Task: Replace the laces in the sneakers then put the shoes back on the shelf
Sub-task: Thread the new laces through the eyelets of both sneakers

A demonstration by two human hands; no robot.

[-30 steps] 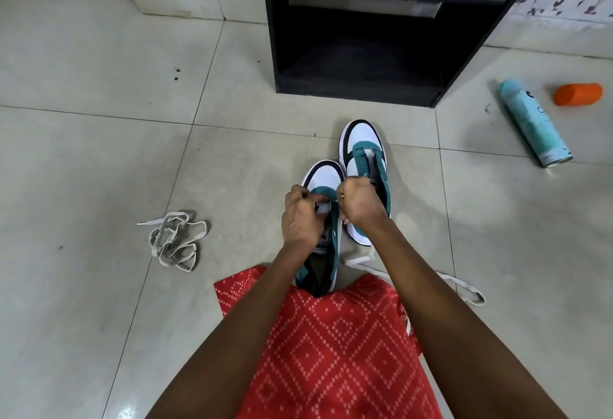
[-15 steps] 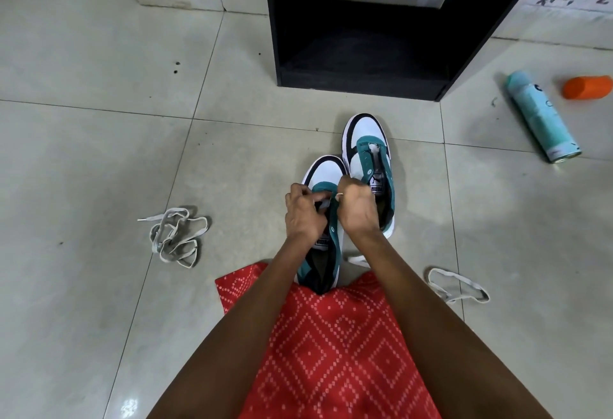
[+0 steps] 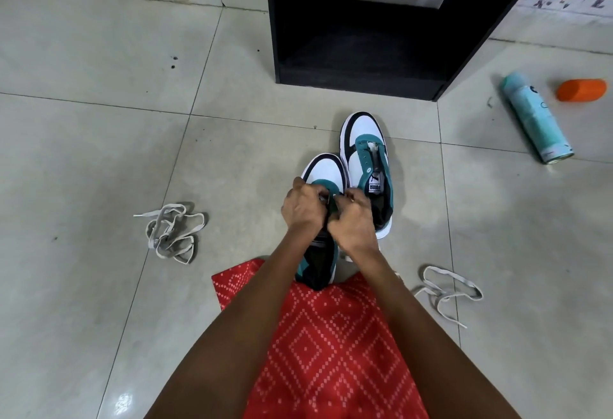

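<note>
Sneaker (image 3: 323,169) pointed toe-first toward the shelf (image 3: 358,78), beneath both hands; left hand (image 3: 303,209) and right hand (image 3: 353,219), equally near, each pinched its eyelet flaps.

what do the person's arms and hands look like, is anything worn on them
Both forearms are bare to the frame's edge: no sleeves, watch or bangles show. The left hand and right hand wear no gloves. Rings cannot be told. Below the arms lies a red garment with a white dotted diamond pattern.

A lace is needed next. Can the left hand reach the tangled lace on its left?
Probably yes: only bare floor lies between left hand and tangled lace, though it is busy at the sneaker.
</note>
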